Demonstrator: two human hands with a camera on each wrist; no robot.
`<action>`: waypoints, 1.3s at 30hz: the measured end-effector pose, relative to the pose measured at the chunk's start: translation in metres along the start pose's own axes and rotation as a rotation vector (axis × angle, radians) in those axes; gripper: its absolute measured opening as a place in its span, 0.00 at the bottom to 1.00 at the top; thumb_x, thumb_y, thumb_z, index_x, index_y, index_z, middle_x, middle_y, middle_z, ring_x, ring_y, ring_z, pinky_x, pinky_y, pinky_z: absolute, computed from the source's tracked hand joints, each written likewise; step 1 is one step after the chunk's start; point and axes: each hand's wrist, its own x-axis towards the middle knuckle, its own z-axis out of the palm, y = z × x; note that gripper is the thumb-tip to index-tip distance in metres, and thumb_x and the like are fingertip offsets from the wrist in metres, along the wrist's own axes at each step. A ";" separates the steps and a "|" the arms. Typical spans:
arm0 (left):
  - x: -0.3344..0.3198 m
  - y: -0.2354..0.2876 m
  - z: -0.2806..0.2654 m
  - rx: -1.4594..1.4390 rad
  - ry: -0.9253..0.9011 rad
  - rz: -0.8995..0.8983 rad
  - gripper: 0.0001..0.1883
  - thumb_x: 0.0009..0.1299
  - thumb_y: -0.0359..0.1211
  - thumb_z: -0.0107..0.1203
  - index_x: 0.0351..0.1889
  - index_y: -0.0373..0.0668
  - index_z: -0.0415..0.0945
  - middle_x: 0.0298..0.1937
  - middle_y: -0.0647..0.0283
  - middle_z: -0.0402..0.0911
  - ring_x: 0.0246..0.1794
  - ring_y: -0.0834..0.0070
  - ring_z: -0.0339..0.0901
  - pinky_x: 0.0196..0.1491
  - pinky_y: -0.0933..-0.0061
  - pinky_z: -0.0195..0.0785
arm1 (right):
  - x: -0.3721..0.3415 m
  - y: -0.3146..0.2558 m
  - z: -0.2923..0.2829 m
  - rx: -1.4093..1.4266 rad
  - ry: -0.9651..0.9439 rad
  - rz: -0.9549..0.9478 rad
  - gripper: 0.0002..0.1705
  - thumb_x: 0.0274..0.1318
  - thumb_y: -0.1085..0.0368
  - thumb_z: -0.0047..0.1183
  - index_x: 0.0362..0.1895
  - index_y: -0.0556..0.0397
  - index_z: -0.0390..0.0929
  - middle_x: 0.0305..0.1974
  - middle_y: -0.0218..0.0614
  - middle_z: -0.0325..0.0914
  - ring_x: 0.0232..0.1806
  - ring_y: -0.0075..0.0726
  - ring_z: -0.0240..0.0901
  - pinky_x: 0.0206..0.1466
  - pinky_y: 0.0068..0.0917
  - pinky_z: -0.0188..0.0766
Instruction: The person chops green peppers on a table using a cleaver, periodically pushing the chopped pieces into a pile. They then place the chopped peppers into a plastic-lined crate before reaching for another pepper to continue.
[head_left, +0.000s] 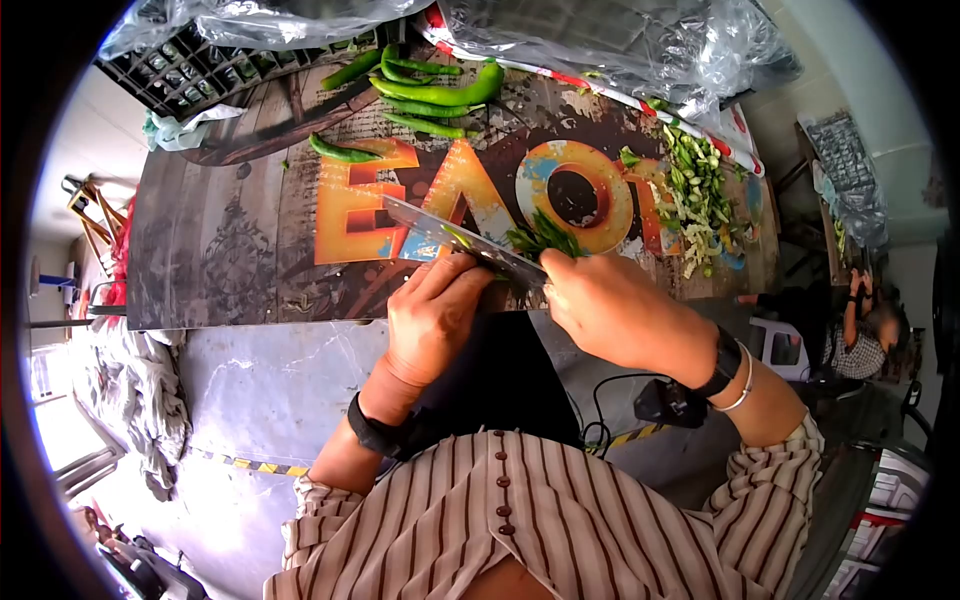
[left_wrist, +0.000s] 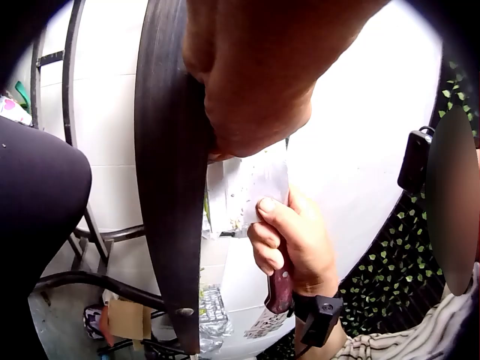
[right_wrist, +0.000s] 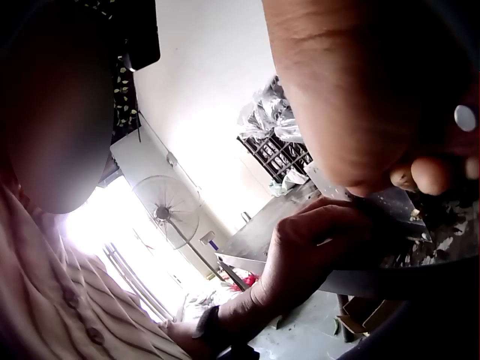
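Note:
My right hand (head_left: 620,310) grips a broad kitchen knife (head_left: 450,235) near the table's front edge, its blade slanting up to the left. In the left wrist view the dark red handle (left_wrist: 280,289) shows inside the curled fingers. Close against the blade's near side, my left hand (head_left: 435,310) has its fingers bunched on a green chili, mostly hidden beneath them. A small heap of cut green pieces (head_left: 545,235) lies just beyond the knife. Several whole green chilies (head_left: 440,95) lie at the back of the table, and one chili (head_left: 342,150) sits apart to their left.
A pile of chopped chili (head_left: 700,195) spreads over the right end of the printed table (head_left: 225,260). Along the back are a black crate (head_left: 190,75) and clear plastic sheeting (head_left: 640,45). Another person (head_left: 858,340) sits far right.

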 end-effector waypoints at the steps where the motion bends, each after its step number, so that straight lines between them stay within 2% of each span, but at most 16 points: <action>1: 0.001 0.001 0.001 0.001 0.011 -0.001 0.11 0.56 0.21 0.62 0.36 0.45 0.84 0.41 0.64 0.83 0.37 0.63 0.81 0.40 0.69 0.75 | 0.002 0.001 0.002 0.002 0.003 0.007 0.07 0.57 0.71 0.50 0.32 0.61 0.67 0.20 0.52 0.74 0.25 0.61 0.75 0.28 0.49 0.70; 3: 0.001 0.000 0.001 -0.011 0.004 0.009 0.11 0.56 0.21 0.62 0.36 0.45 0.83 0.40 0.64 0.83 0.37 0.63 0.81 0.40 0.69 0.75 | 0.008 0.004 0.011 0.033 0.045 -0.030 0.10 0.59 0.68 0.51 0.34 0.60 0.65 0.20 0.53 0.72 0.25 0.63 0.73 0.29 0.51 0.67; 7: 0.000 -0.001 0.000 -0.035 -0.004 0.017 0.11 0.56 0.20 0.62 0.35 0.44 0.82 0.39 0.64 0.82 0.37 0.63 0.81 0.40 0.68 0.75 | 0.029 0.007 0.026 0.043 0.168 -0.131 0.09 0.59 0.67 0.51 0.33 0.59 0.66 0.20 0.54 0.72 0.26 0.63 0.73 0.29 0.51 0.68; 12: -0.004 -0.003 0.002 -0.016 0.018 0.012 0.10 0.56 0.21 0.62 0.35 0.43 0.82 0.38 0.64 0.81 0.36 0.63 0.81 0.39 0.68 0.75 | 0.031 0.018 0.026 0.071 0.237 -0.044 0.11 0.63 0.65 0.49 0.33 0.60 0.66 0.23 0.54 0.73 0.28 0.64 0.73 0.30 0.51 0.67; 15: -0.003 -0.002 0.001 -0.036 0.012 0.004 0.10 0.56 0.21 0.63 0.35 0.43 0.82 0.38 0.64 0.81 0.36 0.64 0.81 0.39 0.69 0.75 | 0.018 0.011 0.013 0.031 0.243 -0.063 0.09 0.58 0.68 0.50 0.34 0.61 0.67 0.20 0.51 0.74 0.26 0.61 0.76 0.29 0.48 0.71; 20: -0.003 -0.003 0.003 -0.038 0.015 0.013 0.11 0.55 0.21 0.63 0.35 0.44 0.82 0.39 0.65 0.81 0.36 0.64 0.80 0.39 0.69 0.74 | -0.002 -0.002 0.007 0.063 0.087 0.000 0.09 0.59 0.67 0.50 0.35 0.61 0.67 0.22 0.52 0.75 0.27 0.61 0.75 0.30 0.50 0.70; 27: -0.001 -0.001 -0.001 -0.035 -0.008 -0.024 0.11 0.54 0.21 0.63 0.34 0.44 0.82 0.38 0.66 0.81 0.35 0.65 0.80 0.39 0.70 0.74 | 0.002 0.004 0.007 0.094 0.014 0.006 0.08 0.59 0.68 0.50 0.34 0.61 0.67 0.22 0.53 0.74 0.27 0.62 0.74 0.30 0.50 0.70; 30: -0.002 -0.002 0.001 -0.046 -0.010 -0.015 0.10 0.55 0.20 0.63 0.33 0.44 0.82 0.38 0.66 0.81 0.35 0.65 0.81 0.39 0.70 0.75 | 0.015 0.003 0.014 0.125 0.056 -0.007 0.07 0.58 0.69 0.49 0.33 0.61 0.67 0.21 0.52 0.74 0.27 0.62 0.74 0.30 0.50 0.70; 33: -0.002 -0.003 0.000 -0.063 -0.013 -0.005 0.10 0.55 0.20 0.63 0.33 0.43 0.81 0.38 0.65 0.81 0.35 0.64 0.81 0.38 0.70 0.75 | 0.039 0.003 0.027 0.069 0.156 -0.116 0.07 0.56 0.69 0.49 0.33 0.61 0.68 0.22 0.52 0.75 0.27 0.63 0.75 0.30 0.50 0.70; 37: -0.004 -0.005 0.001 -0.055 0.013 0.010 0.10 0.55 0.20 0.63 0.33 0.42 0.80 0.38 0.65 0.81 0.35 0.64 0.81 0.38 0.70 0.74 | 0.048 0.002 0.024 0.024 0.178 -0.128 0.06 0.55 0.70 0.49 0.33 0.62 0.70 0.23 0.53 0.77 0.28 0.62 0.77 0.30 0.50 0.73; 39: -0.004 -0.005 0.000 -0.063 0.016 0.006 0.10 0.55 0.20 0.63 0.33 0.42 0.80 0.38 0.64 0.81 0.35 0.64 0.81 0.38 0.70 0.74 | 0.044 0.006 0.021 0.023 0.199 -0.063 0.07 0.56 0.69 0.49 0.32 0.62 0.69 0.23 0.53 0.76 0.28 0.62 0.77 0.29 0.49 0.72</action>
